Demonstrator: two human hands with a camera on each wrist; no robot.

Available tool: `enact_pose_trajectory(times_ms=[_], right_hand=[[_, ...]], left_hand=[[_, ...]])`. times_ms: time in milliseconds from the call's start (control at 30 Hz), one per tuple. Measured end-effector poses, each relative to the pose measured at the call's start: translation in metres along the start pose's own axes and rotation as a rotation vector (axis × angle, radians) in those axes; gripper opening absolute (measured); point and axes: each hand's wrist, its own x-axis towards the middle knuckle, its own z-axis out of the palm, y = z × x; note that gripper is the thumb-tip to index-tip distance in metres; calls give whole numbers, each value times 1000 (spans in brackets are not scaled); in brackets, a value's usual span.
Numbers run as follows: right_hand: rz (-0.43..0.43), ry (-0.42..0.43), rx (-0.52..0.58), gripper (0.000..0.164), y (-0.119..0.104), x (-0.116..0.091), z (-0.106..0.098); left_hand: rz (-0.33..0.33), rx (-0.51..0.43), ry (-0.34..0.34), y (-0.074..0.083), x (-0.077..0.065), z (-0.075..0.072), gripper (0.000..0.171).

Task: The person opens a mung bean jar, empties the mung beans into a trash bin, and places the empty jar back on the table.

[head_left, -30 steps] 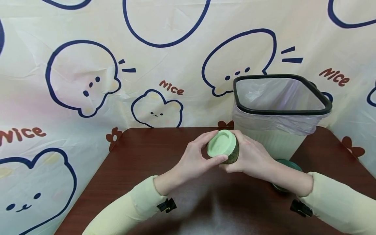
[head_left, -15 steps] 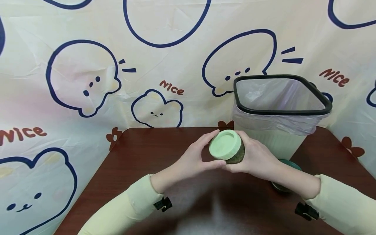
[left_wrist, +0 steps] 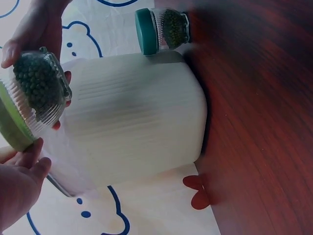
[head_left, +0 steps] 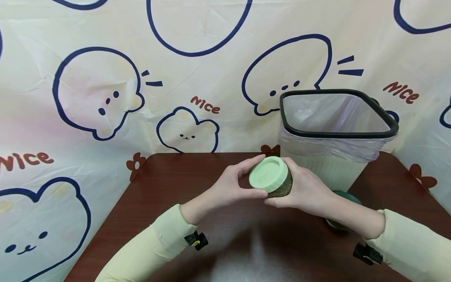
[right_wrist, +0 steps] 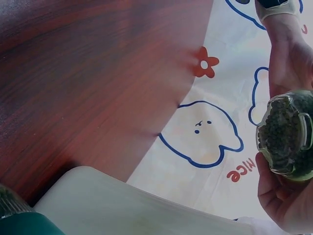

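A clear jar [left_wrist: 41, 85] of small green beans, capped with a pale green lid [head_left: 268, 174], is held tilted above the table. My left hand [head_left: 229, 184] grips the lid, thumb at its near edge and fingers along the far side. On the other side, my right hand [head_left: 304, 186] holds the ribbed jar body. The jar's base [right_wrist: 288, 132] faces the right wrist view, its lid mostly hidden there. A second jar [left_wrist: 171, 29] with a dark green lid [head_left: 347, 197] stands on the table, partly behind my right forearm in the head view.
A pale bin [head_left: 324, 168] with a black rim [head_left: 338, 135] and a thin plastic liner stands behind my right hand. The dark red-brown table [head_left: 183, 172] ends at a printed cloth backdrop [head_left: 211, 70]. A black strap device sits on each wrist.
The jar has shifted slightly right and its lid has turned more upward. My left thumb has slid from over the lid to its lower edge. Both hands stay on the jar.
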Motion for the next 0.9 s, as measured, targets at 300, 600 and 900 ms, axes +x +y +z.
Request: enact_pose_trajectory(times_ms=[300, 600, 900], right_hand=[[10, -1, -20, 88, -1, 0, 1], [-1, 33, -54, 88, -3, 0, 0], [13, 28, -59, 88, -3, -1, -1]], left_hand=[[-28, 44, 78, 3, -2, 6, 75], [-79, 102, 149, 12, -6, 13, 80], [41, -41, 0, 6, 0, -7, 80]])
